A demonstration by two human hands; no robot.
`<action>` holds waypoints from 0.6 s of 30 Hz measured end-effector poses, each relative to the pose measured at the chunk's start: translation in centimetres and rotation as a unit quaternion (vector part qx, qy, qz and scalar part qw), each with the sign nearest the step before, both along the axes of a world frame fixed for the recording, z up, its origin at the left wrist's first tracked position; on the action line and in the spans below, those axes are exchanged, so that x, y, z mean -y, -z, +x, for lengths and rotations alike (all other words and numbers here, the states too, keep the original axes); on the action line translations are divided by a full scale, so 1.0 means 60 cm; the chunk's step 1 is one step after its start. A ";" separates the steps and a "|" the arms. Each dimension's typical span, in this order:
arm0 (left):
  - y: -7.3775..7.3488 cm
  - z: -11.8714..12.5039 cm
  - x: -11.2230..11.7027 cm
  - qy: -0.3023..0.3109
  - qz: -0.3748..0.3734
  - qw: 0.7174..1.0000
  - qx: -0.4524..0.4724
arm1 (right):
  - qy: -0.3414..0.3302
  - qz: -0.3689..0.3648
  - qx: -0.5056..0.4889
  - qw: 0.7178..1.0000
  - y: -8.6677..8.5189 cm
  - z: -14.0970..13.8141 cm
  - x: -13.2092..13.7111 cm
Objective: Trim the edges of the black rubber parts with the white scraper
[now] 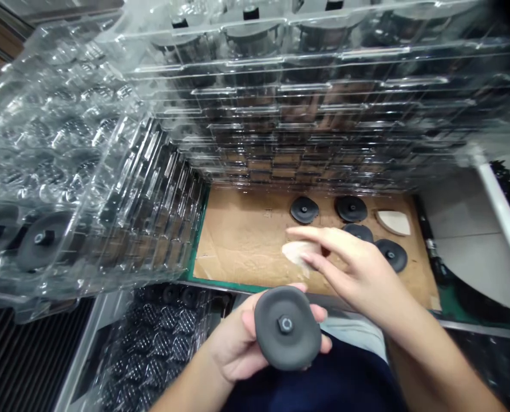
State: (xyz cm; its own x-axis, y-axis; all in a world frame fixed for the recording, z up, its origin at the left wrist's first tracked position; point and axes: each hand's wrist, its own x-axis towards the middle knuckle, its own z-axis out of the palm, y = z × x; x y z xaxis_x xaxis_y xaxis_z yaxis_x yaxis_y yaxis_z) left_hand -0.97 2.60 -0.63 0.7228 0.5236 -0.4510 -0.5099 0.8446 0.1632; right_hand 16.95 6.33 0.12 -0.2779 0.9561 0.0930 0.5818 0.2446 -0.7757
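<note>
My left hand (237,343) is closed around a dark grey rounded disc (280,352) with a short hub in its centre, its face turned up towards me. Just above and to the right of it, my right hand (358,260) pinches a small white cloth-like pad (297,252) between thumb and fingers. The pad is slightly blurred and held apart from the disc. Beyond my right hand, similar dark discs (304,210) lie on a brown cardboard sheet (237,240); one is partly covered by the hand.
Tall stacks of clear plastic trays (255,97) rise at the back, with more trays (66,149) on the left holding dark discs. A cream wedge-shaped pad stack (392,222) lies at the cardboard's right. Another tray (160,337) with dark parts sits low at left.
</note>
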 end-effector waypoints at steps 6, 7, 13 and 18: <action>0.006 -0.017 -0.002 -0.038 -0.002 0.998 0.044 | 0.072 -0.099 0.038 0.992 0.131 0.009 0.063; 0.008 -0.020 -0.002 -0.040 0.000 0.998 0.041 | 0.083 -0.100 0.047 0.990 0.142 0.009 0.078; 0.005 -0.019 -0.008 -0.060 0.023 0.998 -0.015 | 0.141 -0.090 0.081 0.983 0.165 0.014 0.116; -0.001 -0.007 -0.002 -0.085 0.066 0.992 -0.063 | 0.172 -0.028 0.044 0.984 0.096 0.016 0.072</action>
